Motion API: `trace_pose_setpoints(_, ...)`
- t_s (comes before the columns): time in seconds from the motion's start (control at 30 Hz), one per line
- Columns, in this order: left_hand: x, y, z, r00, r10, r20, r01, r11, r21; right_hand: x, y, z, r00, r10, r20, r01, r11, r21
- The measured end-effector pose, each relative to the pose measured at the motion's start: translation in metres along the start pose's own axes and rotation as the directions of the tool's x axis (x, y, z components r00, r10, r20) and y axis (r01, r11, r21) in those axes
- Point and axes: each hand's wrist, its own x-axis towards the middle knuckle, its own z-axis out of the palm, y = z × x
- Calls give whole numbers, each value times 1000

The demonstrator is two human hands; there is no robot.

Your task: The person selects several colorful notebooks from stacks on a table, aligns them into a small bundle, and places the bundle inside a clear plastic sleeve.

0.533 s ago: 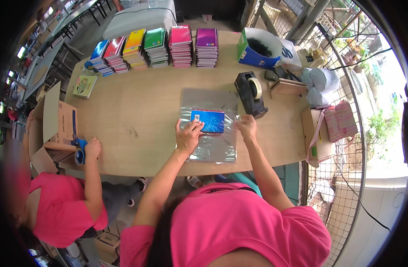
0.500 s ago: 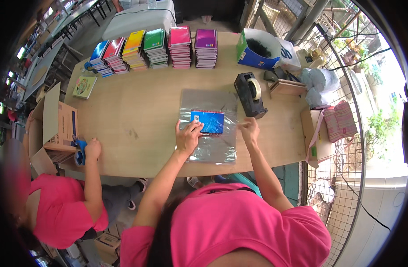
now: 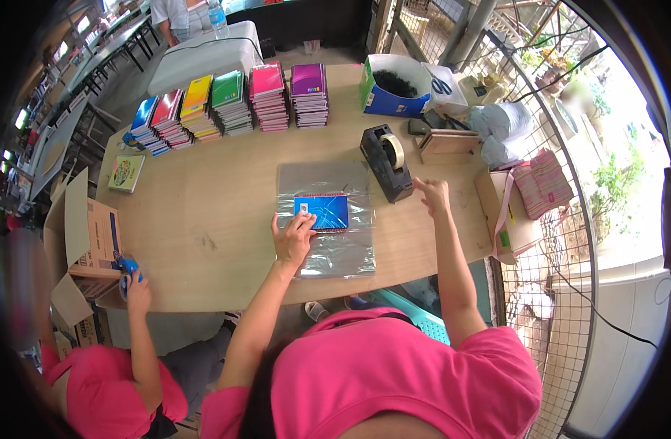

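Note:
A small blue spiral-bound notebook [image 3: 331, 212] lies on a clear plastic sheet [image 3: 335, 256] on the table, with plastic film over part of its cover. My left hand [image 3: 295, 238] rests on the notebook's lower left part, fingers stretched out and pressing it flat. To the right, my right hand [image 3: 433, 194] is raised beside the near end of a black tape dispenser [image 3: 383, 164] holding a roll of tape [image 3: 392, 151]. Its thumb and forefinger reach toward the dispenser and the other fingers are curled. Whatever is between the fingertips is too small to make out.
Stacks of colored notebooks [image 3: 268, 95] line the far side. A blue and green box [image 3: 394, 102] stands far right, by plastic bags [image 3: 502, 121]. An open carton [image 3: 101, 238] sits left, where a co-worker's hand [image 3: 138, 293] grips a blue tape gun [image 3: 129, 269]. Wire mesh [image 3: 548, 293] borders the right.
My right hand has moved from beside the plastic sheet's right edge to the right of the dispenser's near end. My left hand stays on the notebook. The whole view has shifted slightly.

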Motion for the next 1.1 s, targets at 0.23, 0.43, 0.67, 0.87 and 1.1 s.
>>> trace_pose_setpoints(0.23, 2, 1, 2, 1000, 21, 16, -20, 999, -49, -18, 76, 29, 810, 332, 482, -585, 407, 701)
trace_pose_setpoints(0.43, -6, -6, -6, 999, 37, 1, -37, 999, 3, -110, -21, 115, 865, -346, 364, 285, 935, 213)
trace_pose_setpoints(0.67, 2, 4, -10, 998, 23, 51, -20, 998, -65, -88, -8, 192, 932, -195, 306, 359, 622, -696)
trace_pose_setpoints(0.87, 18, 14, -42, 941, 6, 339, -9, 1000, 8, -95, -10, 183, 907, -211, 364, 413, 609, -677)
trace_pose_setpoints(1.1, -44, -9, -34, 785, -613, -93, 555, 761, -334, -87, -34, 145, 680, -290, 673, 704, 514, -490)
